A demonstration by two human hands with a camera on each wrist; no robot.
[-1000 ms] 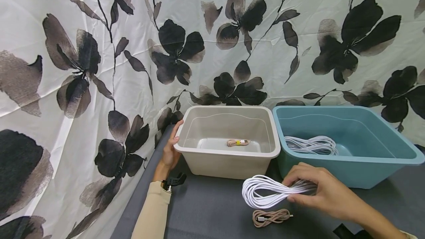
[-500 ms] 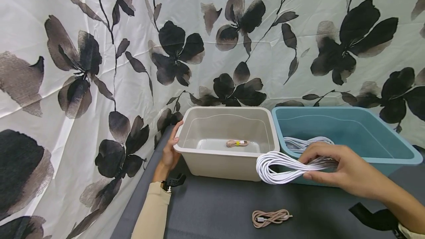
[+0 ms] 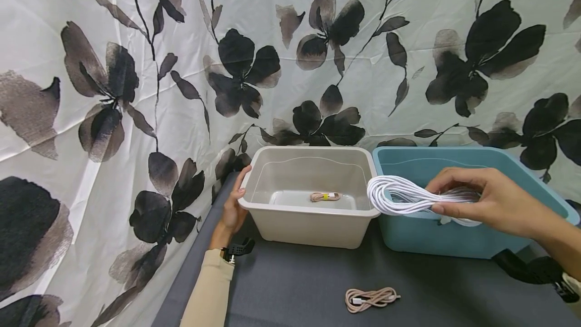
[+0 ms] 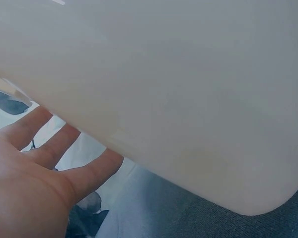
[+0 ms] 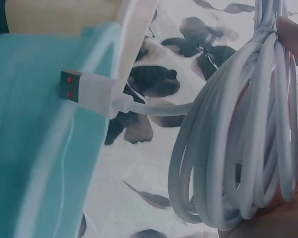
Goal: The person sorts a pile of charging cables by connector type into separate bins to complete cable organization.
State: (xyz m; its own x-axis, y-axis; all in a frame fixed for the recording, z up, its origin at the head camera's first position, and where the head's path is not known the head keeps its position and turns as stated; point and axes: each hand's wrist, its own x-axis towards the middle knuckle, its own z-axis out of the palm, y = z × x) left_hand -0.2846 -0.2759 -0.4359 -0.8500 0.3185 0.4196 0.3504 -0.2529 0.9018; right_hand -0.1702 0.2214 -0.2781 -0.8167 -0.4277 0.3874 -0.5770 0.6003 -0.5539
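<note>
My right hand [image 3: 495, 201] pinches a coiled white USB cable [image 3: 408, 196] above the front rim of the blue bin [image 3: 454, 238]. In the right wrist view the cable's USB plug [image 5: 89, 91] sticks out sideways near the bin's rim. My left hand [image 3: 233, 211] rests against the left side of the beige bin [image 3: 313, 226]; its fingers [image 4: 94, 173] look fairly straight and spread at the bin's edge in the left wrist view. Inside the beige bin lies a small tan cable bundle [image 3: 324, 196] with a yellow band. The held coil and hand hide much of the blue bin's inside.
A coiled tan cable [image 3: 372, 298] with a white connector lies on the grey table surface [image 3: 290, 286] in front of the bins. The two bins stand side by side against a floral curtain [image 3: 281, 64].
My right hand has lifted the white USB cable from near the tan coil, up and to the right, over the blue bin's rim. The left hand has stayed at the beige bin.
</note>
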